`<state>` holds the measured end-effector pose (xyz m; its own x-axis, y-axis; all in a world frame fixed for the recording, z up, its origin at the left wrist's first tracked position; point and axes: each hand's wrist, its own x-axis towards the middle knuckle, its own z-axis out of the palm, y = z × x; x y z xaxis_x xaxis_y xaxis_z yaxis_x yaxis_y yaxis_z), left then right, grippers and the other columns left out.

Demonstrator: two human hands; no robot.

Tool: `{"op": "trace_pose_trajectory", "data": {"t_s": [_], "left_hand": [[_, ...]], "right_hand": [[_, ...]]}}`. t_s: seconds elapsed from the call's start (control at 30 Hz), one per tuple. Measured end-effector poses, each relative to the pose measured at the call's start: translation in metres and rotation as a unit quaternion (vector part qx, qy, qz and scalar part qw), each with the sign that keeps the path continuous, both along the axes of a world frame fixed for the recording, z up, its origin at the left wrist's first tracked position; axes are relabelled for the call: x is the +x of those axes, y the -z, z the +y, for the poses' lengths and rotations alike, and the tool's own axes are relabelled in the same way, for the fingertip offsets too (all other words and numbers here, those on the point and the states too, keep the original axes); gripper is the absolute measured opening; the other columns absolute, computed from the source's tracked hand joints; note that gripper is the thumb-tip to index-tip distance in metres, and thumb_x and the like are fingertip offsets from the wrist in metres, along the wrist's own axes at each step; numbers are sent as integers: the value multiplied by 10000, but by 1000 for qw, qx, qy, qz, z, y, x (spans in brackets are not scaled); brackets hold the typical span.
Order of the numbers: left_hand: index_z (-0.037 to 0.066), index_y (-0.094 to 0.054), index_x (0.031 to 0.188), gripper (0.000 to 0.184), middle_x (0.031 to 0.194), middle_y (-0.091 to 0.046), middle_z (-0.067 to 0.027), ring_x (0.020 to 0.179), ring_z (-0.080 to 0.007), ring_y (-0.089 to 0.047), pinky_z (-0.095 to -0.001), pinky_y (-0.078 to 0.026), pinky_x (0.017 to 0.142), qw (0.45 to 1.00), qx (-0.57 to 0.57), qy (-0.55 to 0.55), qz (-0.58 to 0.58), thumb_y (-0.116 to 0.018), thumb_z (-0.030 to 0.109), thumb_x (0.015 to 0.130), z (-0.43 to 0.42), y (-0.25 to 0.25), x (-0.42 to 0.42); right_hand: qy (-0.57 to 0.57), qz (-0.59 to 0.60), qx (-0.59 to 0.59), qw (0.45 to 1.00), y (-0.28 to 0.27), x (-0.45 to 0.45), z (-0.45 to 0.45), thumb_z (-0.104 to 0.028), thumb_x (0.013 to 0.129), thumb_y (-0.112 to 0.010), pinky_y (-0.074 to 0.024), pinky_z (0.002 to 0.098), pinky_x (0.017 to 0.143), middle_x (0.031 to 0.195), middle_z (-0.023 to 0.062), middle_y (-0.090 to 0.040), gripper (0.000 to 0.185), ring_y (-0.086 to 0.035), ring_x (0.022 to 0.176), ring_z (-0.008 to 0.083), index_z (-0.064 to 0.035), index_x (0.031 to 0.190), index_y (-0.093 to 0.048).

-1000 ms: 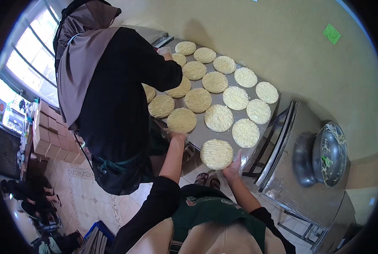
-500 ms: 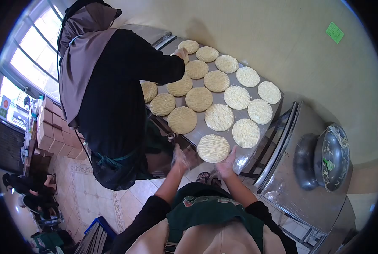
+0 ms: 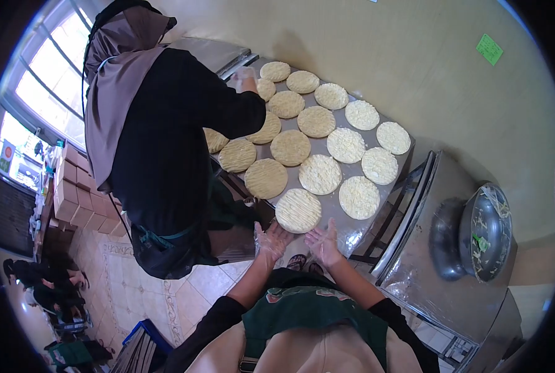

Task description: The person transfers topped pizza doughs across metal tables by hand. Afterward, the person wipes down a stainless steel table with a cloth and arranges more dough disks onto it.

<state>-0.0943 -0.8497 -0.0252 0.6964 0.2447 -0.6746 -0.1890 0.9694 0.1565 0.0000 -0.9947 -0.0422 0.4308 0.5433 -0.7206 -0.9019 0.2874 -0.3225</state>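
Discs (image 3: pixel 290 147), flat and rough-topped, crowd the metallic table (image 3: pixel 331 203); one pale, ridged round (image 3: pixel 298 211) sits at its edge, left hand (image 3: pixel 270 242) and right hand (image 3: pixel 323 246) close by, fingers (image 3: pixel 331 227) splayed.

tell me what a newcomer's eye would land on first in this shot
Probably the rows of flat round discs, tan at left and whiter at right, on the metal table in the centre. Next, perhaps, the wearer's left hand and right hand, both open by the near edge of the closest disc. The co-worker in black at left and the big metal bowl on the right-hand table stand out too.
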Motion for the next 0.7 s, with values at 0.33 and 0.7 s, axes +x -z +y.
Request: {"op": "trace_pose_trajectory", "data": {"t_s": [0.33,0.7], "left_hand": [[101,-20,1433,965,1466,-181,-147,1304,-323,-273,-476,-224,1047,997,55,-32,50,-331,736,777,12,10,9],[84,-57,1423,999,1463,-174,-144,1342,-317,-176,-482,-140,1061,998,62,13,21,-340,764,749,0,14,17]], "right_hand": [[8,65,94,993,1,3,4,-700,794,-378,-147,423,1079,1426,251,-150,1012,-146,1339,343,88,1368,-110],[34,89,2,995,-13,26,3,-675,817,-351,-289,367,993,1375,172,-317,912,-344,1239,282,34,1372,-206]]}}
